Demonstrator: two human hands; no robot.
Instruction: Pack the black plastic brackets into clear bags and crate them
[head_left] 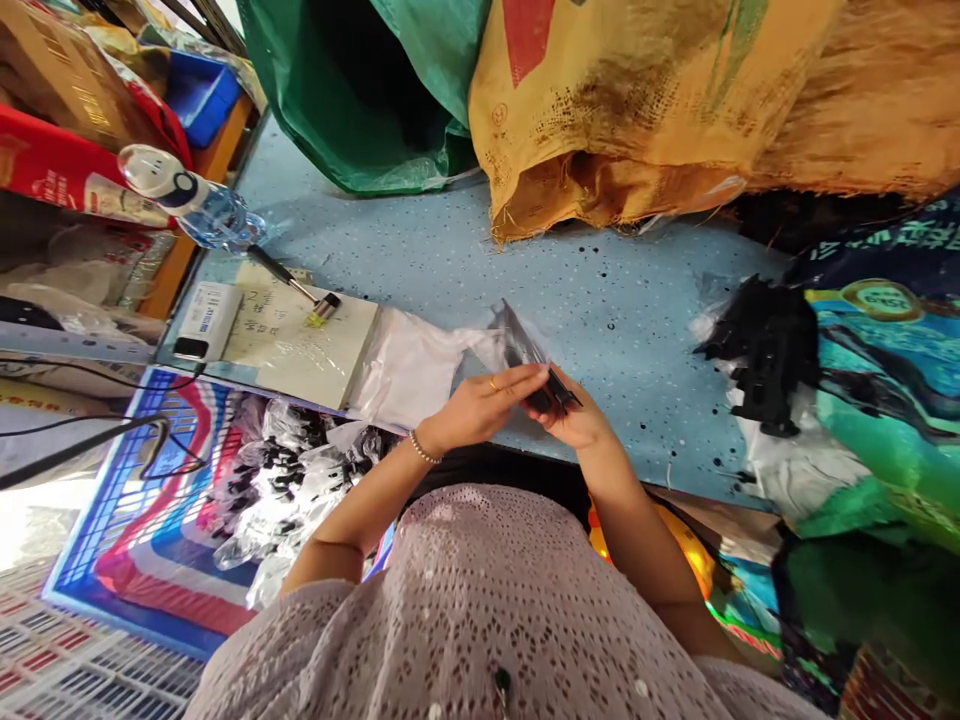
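Both my hands meet over the front of the blue speckled table (465, 260). My right hand (581, 415) is closed round a black plastic part (559, 392), which tilts up out of the fingers. My left hand (487, 400), with a ring and a beaded bracelet, lies across the clear plastic bag (517, 340) at the part's far end, fingers together. The bag seems to cover part of the black piece. Just left of the hands, a stack of clear bags (409, 365) rests on the table. My left fingertips partly hide the part.
A blue basket (97, 500) at lower left holds several bagged black parts (292, 470). Loose black parts (772, 350) spill from a sack at right. A cardboard sheet (330, 350), a hammer-like tool (292, 280) and a water bottle (199, 205) stand left. Large sacks (637, 100) line the back.
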